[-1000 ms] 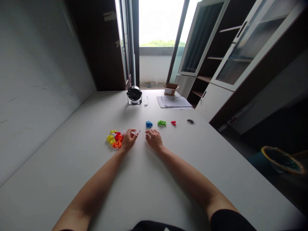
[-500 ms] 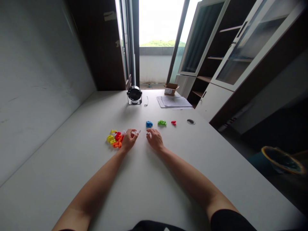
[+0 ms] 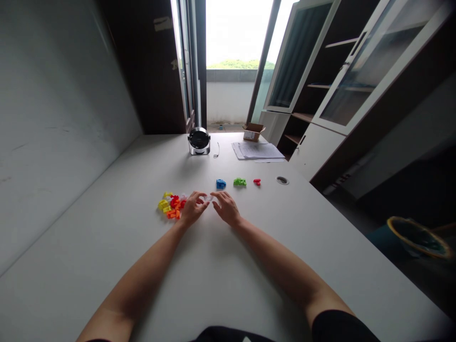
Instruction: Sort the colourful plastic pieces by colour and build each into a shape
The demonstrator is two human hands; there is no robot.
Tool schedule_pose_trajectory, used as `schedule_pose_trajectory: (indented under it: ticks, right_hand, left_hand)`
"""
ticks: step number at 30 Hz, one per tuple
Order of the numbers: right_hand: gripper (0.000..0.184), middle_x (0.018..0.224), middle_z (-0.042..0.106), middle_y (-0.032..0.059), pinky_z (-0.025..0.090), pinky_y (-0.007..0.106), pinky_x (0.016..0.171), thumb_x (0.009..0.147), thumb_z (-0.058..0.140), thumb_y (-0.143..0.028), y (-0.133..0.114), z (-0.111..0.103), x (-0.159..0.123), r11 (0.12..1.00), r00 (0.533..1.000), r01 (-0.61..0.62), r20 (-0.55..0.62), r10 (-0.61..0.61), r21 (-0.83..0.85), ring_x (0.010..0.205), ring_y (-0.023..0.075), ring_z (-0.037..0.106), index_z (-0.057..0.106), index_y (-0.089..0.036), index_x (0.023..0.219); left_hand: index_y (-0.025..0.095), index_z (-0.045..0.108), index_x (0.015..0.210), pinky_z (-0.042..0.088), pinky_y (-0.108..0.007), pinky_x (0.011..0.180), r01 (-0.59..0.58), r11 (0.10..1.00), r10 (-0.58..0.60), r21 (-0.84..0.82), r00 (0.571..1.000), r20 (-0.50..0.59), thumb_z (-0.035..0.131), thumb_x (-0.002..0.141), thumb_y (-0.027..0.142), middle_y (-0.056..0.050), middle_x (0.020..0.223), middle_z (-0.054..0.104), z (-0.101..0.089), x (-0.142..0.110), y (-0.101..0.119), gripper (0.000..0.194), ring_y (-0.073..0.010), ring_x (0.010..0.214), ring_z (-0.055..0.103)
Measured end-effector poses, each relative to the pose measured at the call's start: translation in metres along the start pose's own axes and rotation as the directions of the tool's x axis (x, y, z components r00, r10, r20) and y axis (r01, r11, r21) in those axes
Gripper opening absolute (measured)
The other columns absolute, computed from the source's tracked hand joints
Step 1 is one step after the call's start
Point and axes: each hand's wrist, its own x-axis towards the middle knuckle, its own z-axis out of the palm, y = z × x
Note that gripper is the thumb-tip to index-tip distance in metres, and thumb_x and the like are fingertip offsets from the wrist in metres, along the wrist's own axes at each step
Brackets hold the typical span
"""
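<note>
Small, see-through whitish plastic pieces (image 3: 208,198) are between my two hands, their exact shape too small to make out. My left hand (image 3: 193,209) pinches them from the left with thumb and fingers. From the other side, the fingertips of my right hand (image 3: 227,209) close on them too. Just left of my left hand lies a loose pile of yellow pieces (image 3: 164,205), red pieces (image 3: 174,201), orange pieces (image 3: 173,214) and some clear ones, partly hidden by that hand. Beyond my right hand sit a blue plastic piece (image 3: 221,184), a green one (image 3: 240,182) and a red one (image 3: 257,182) in a row.
At the back of the white table (image 3: 221,275) stand a round black device on a silver stand (image 3: 199,141) and an open cardboard box (image 3: 253,132). Papers (image 3: 258,150) lie near the box. A cable hole (image 3: 282,180) is near the right edge. A wall borders the left.
My hands have come closer together. The clear pieces, held apart in each hand before, now meet between my fingertips. The coloured pieces on the table have stayed put.
</note>
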Motion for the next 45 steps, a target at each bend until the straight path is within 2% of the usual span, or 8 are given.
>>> schedule_pose_trajectory:
  ticks: [4, 11, 19, 24, 30, 34, 37, 45]
  right_hand:
    - [0.026, 0.111, 0.067, 0.0073, 0.048, 0.041, 0.097, 0.095, 0.054, -0.016, -0.0006, -0.0014, -0.0001, 1.000, 1.000, 0.018, -0.001, -0.018, 0.005, 0.108, 0.0251, 0.057, 0.061, -0.024, 0.119]
    - [0.025, 0.109, 0.066, 0.0076, 0.049, 0.039, 0.094, 0.097, 0.052, -0.018, -0.0047, -0.0029, -0.0008, 0.998, 0.998, 0.061, -0.005, -0.061, 0.007, 0.106, 0.0244, 0.056, 0.060, -0.023, 0.120]
    - [0.030, 0.110, 0.065, 0.0084, 0.050, 0.040, 0.094, 0.096, 0.055, -0.019, -0.0037, -0.0023, -0.0013, 0.997, 0.997, 0.071, 0.018, -0.071, -0.011, 0.107, 0.0256, 0.056, 0.058, -0.024, 0.125]
    - [0.023, 0.106, 0.065, 0.0074, 0.050, 0.039, 0.092, 0.096, 0.055, -0.021, -0.0047, -0.0017, -0.0016, 0.998, 0.998, 0.062, 0.022, -0.062, -0.001, 0.105, 0.0251, 0.057, 0.060, -0.025, 0.119]
    - [0.015, 0.103, 0.067, 0.0065, 0.049, 0.038, 0.092, 0.097, 0.054, -0.022, -0.0037, -0.0016, -0.0018, 0.999, 0.999, 0.042, -0.010, -0.042, 0.011, 0.102, 0.0242, 0.058, 0.062, -0.024, 0.110]
    - [0.014, 0.100, 0.068, 0.0065, 0.050, 0.038, 0.089, 0.097, 0.055, -0.025, -0.0011, -0.0004, -0.0013, 1.000, 0.999, -0.006, -0.043, 0.006, 0.013, 0.098, 0.0242, 0.059, 0.062, -0.023, 0.109]
    - [0.014, 0.099, 0.068, 0.0067, 0.050, 0.038, 0.088, 0.098, 0.055, -0.027, -0.0004, 0.0002, -0.0009, 1.000, 0.998, -0.024, -0.058, 0.025, 0.016, 0.096, 0.0240, 0.061, 0.063, -0.023, 0.109]
    - [0.015, 0.094, 0.069, 0.0061, 0.050, 0.036, 0.086, 0.097, 0.054, -0.028, -0.0008, 0.0002, -0.0009, 0.998, 0.995, -0.046, -0.091, 0.050, 0.039, 0.092, 0.0228, 0.062, 0.063, -0.022, 0.108]
  left_hand:
    - [0.021, 0.068, 0.100, 0.054, -0.027, 0.068, 0.001, 1.000, -0.001, 0.001, 1.000, 0.029, 0.058, 0.093, 0.041, -0.006, 0.102, 0.067, -0.0007, 0.0005, 0.0016, 0.023, -0.0171, 0.080, 0.068]
    - [0.020, 0.067, 0.084, 0.050, -0.028, 0.072, 0.009, 0.996, -0.013, 0.084, 0.998, 0.053, 0.049, 0.097, 0.046, -0.004, 0.084, 0.067, -0.0022, 0.0013, 0.0001, 0.034, -0.0180, 0.078, 0.064]
    - [0.020, 0.067, 0.079, 0.046, -0.028, 0.068, 0.027, 0.996, -0.035, 0.084, 0.995, 0.097, 0.043, 0.098, 0.048, -0.004, 0.077, 0.067, -0.0018, 0.0024, -0.0031, 0.041, -0.0188, 0.073, 0.062]
    - [0.020, 0.064, 0.072, 0.045, -0.028, 0.067, 0.054, 0.997, -0.059, 0.051, 0.993, 0.103, 0.038, 0.099, 0.051, -0.004, 0.075, 0.068, -0.0023, 0.0020, -0.0018, 0.048, -0.0190, 0.070, 0.062]
    - [0.021, 0.065, 0.085, 0.047, -0.028, 0.067, 0.093, 0.995, -0.094, 0.019, 0.994, 0.059, 0.042, 0.098, 0.044, -0.002, 0.072, 0.066, -0.0006, 0.0023, -0.0033, 0.035, -0.0184, 0.071, 0.064]
    - [0.021, 0.063, 0.103, 0.049, -0.026, 0.064, 0.105, 0.992, -0.103, -0.064, 0.994, 0.038, 0.052, 0.092, 0.033, -0.002, 0.085, 0.069, 0.0018, 0.0018, -0.0051, 0.020, -0.0160, 0.072, 0.066]
    - [0.022, 0.061, 0.109, 0.047, -0.022, 0.058, 0.088, 0.993, -0.084, -0.085, 0.996, 0.040, 0.058, 0.087, 0.029, -0.003, 0.094, 0.069, 0.0027, 0.0006, -0.0040, 0.023, -0.0154, 0.076, 0.067]
    - [0.023, 0.062, 0.111, 0.042, -0.019, 0.049, 0.031, 0.998, -0.029, -0.056, 0.999, 0.031, 0.059, 0.088, 0.030, -0.004, 0.094, 0.070, 0.0026, -0.0013, 0.0014, 0.025, -0.0157, 0.076, 0.068]
